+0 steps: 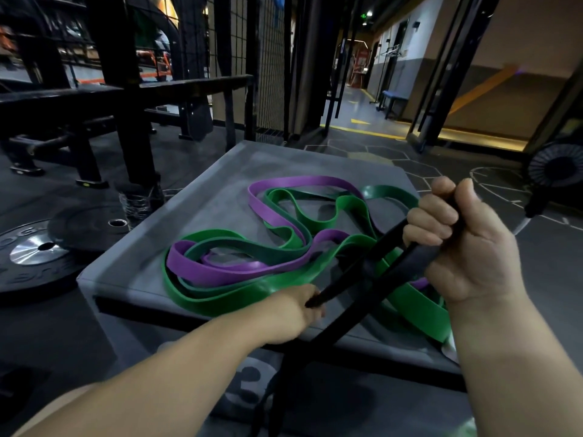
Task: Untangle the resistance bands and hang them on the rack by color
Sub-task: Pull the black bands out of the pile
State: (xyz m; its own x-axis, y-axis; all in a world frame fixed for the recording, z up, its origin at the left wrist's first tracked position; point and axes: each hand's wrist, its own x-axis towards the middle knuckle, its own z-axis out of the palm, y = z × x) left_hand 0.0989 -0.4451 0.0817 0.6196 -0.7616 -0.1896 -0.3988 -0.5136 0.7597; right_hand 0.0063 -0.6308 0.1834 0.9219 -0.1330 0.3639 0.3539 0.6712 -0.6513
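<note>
Green bands [227, 298] and purple bands [220, 271] lie tangled in loops on top of a grey padded box [135, 263]. A black band [356, 279] runs taut above the pile. My right hand [457, 244] grips its upper end in a fist, raised over the right side of the tangle. My left hand [290, 313] pinches the same black band lower down, at the box's near edge. From there the black band hangs down past the box front.
Black weight plates [41, 247] lie on the floor left of the box. A black bench and rack frame [126, 99] stand behind them, with a wire mesh panel [252, 58] beyond. A fan [555, 165] sits at the right. A corridor opens ahead.
</note>
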